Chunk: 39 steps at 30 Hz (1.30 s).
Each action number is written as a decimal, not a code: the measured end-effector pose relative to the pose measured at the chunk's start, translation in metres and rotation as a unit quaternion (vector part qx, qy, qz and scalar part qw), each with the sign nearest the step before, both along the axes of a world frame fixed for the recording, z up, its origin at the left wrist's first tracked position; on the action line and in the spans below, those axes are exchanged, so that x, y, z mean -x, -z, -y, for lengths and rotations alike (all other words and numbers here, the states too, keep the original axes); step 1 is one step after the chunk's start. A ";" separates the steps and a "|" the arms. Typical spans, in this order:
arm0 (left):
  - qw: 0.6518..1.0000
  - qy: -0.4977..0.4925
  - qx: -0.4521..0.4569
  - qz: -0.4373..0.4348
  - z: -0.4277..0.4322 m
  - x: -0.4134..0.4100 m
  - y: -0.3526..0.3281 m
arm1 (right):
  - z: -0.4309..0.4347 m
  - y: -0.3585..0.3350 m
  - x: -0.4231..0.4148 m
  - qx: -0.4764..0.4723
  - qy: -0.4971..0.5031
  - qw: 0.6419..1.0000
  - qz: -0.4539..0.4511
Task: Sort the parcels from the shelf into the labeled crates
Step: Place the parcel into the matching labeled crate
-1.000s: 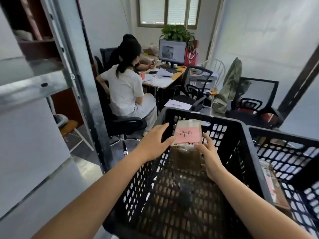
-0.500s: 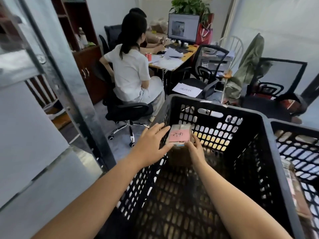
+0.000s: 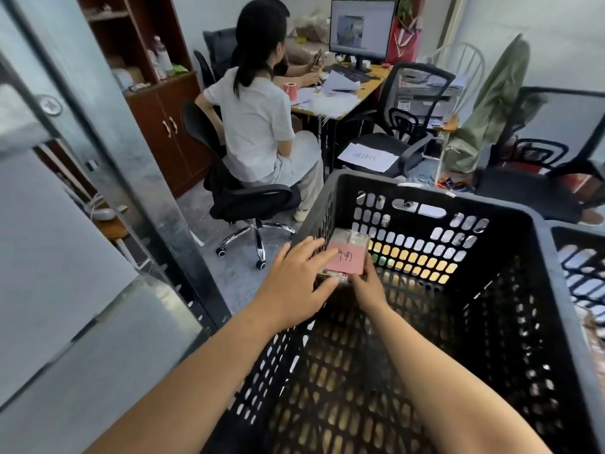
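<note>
A small taped cardboard parcel (image 3: 351,253) with a pink handwritten label on top stands inside the black perforated crate (image 3: 425,204), against its far-left corner. My left hand (image 3: 294,283) reaches over the crate's left wall, its fingers spread across the parcel's left side and top. My right hand (image 3: 368,286) is inside the crate and grips the parcel's near right edge with curled fingers. The lower part of the parcel is hidden behind both hands.
A second black crate (image 3: 579,257) adjoins on the right, with something inside. A grey metal shelf upright (image 3: 108,132) stands at left. A seated person (image 3: 258,126) works at a desk (image 3: 353,93) beyond; office chairs (image 3: 406,126) stand behind the crates.
Both hands have lowered the parcel deeper into the crate toward its far-left corner. The view has tilted down and shifted, so the crate fills more of the picture.
</note>
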<state>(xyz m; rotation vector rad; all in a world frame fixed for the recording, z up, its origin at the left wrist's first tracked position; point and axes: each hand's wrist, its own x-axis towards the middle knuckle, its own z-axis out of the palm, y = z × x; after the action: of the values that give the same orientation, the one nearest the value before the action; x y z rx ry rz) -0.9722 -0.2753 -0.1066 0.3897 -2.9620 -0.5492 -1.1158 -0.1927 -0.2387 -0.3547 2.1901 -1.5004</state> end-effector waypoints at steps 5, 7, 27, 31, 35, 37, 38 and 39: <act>1.000 0.004 0.014 0.011 0.001 -0.001 0.001 | -0.007 0.002 -0.006 -0.101 -0.066 0.984 -0.129; 1.000 0.005 0.016 0.013 0.001 -0.001 0.001 | -0.008 0.006 -0.007 -0.154 -0.096 0.969 -0.170; 0.999 0.008 0.020 0.037 0.000 -0.009 -0.009 | -0.032 -0.054 -0.027 -0.266 -0.090 0.936 -0.214; 0.998 0.024 0.027 0.046 -0.006 -0.025 -0.018 | -0.056 -0.096 -0.049 -0.278 -0.121 0.917 -0.259; 0.999 0.037 0.034 0.020 -0.015 -0.051 -0.026 | -0.074 -0.132 -0.083 -0.256 -0.136 0.910 -0.298; 0.999 0.028 0.027 0.005 -0.021 -0.065 -0.026 | -0.081 -0.145 -0.104 -0.244 -0.147 0.907 -0.309; 1.000 0.021 0.021 -0.002 -0.025 -0.073 -0.024 | -0.084 -0.149 -0.114 -0.233 -0.151 0.910 -0.309; 1.000 0.013 0.017 -0.008 -0.029 -0.081 -0.022 | -0.087 -0.153 -0.124 -0.221 -0.152 0.913 -0.306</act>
<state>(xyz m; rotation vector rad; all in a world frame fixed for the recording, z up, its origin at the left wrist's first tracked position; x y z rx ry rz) -0.8915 -0.2462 -0.0846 0.3409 -2.9610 -0.5006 -0.9922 -0.1058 -0.0861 -1.0621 2.6907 -0.7423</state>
